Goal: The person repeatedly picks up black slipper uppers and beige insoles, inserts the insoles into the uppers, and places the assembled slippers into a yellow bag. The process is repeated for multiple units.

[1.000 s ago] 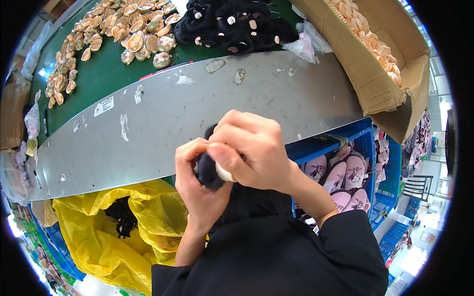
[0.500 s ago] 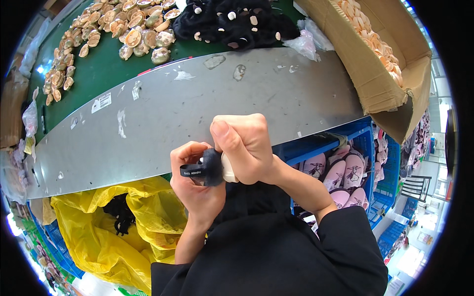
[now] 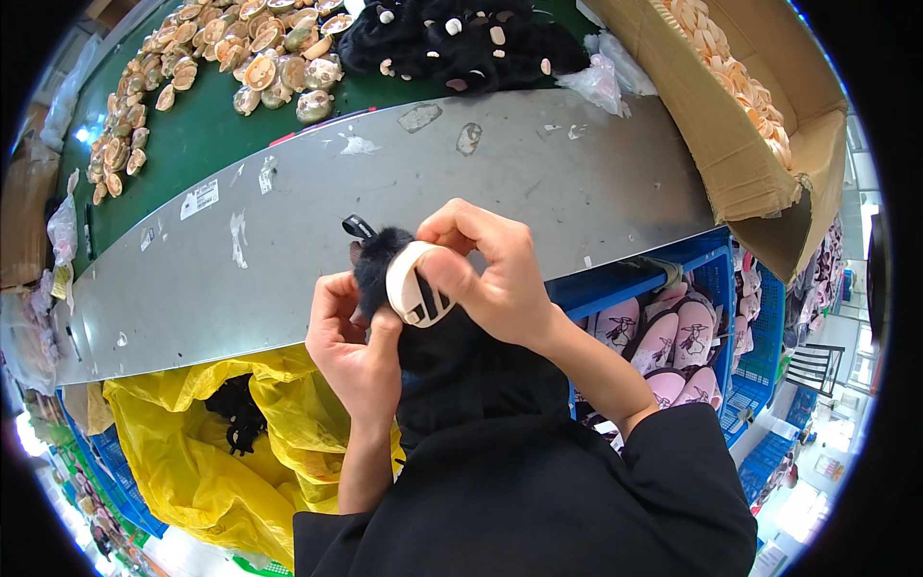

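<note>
By 1 metal bench (image 3: pixel 317 207): 2 hands (image 3: pixel 358 361) (image 3: pixel 505 274) pinching 1 blk plush (image 3: pixel 376 258) w/ 1 cream ring (image 3: pixel 396 281).

Stuck to the grey metal surface (image 3: pixel 327 240), a white label (image 3: pixel 200 198) and torn paper scraps (image 3: pixel 360 144). Just beyond the surface, on a green mat (image 3: pixel 207 144), loosely piled peach-and-olive shell-like halves (image 3: pixel 261 71). At the surface's far edge, toward its right, crumpled clear plastic (image 3: pixel 598 85). Over the surface's right end, an open cardboard box (image 3: pixel 716 144) with curved peach pieces (image 3: pixel 740 96) inside. Below the surface's near edge, on the left, an open yellow plastic bag (image 3: pixel 163 423); on the right, a blue crate (image 3: pixel 615 285) of pink slippers (image 3: pixel 654 344). Well right of the surface, a black slatted chair (image 3: pixel 812 367).
</note>
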The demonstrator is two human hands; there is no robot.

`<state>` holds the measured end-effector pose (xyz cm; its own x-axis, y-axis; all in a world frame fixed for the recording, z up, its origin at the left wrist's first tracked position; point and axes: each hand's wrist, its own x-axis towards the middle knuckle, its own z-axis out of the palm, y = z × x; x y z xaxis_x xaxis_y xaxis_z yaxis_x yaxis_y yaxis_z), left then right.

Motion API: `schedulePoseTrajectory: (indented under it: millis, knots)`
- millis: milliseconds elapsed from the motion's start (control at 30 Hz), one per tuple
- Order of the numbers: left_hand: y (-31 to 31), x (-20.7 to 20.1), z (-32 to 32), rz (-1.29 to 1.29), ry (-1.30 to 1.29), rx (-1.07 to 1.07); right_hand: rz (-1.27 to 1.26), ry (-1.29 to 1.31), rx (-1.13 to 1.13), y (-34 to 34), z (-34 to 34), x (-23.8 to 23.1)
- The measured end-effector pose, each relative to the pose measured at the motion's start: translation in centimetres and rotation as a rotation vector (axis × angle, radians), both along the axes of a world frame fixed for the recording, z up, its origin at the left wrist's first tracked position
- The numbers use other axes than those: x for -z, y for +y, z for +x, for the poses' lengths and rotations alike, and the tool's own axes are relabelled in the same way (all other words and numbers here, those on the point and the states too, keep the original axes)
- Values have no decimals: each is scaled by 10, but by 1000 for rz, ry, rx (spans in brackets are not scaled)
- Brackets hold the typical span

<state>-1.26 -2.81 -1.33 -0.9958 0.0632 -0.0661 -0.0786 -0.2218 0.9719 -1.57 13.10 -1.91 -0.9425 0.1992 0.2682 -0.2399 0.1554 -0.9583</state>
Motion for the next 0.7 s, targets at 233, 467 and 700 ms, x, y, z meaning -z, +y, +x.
schedulePoseTrajectory:
  millis: [233, 467, 700]
  knots:
    - [-8, 2, 0, 312, -171, 165, 122, 4, -136, 7, 7, -11]
    - [1, 11, -2, 107, 157, 132, 405, 199, 108, -2, 13, -14]
    - [9, 11, -2, -358, 412, 95, 272, 139, 140, 2, -1, 4]
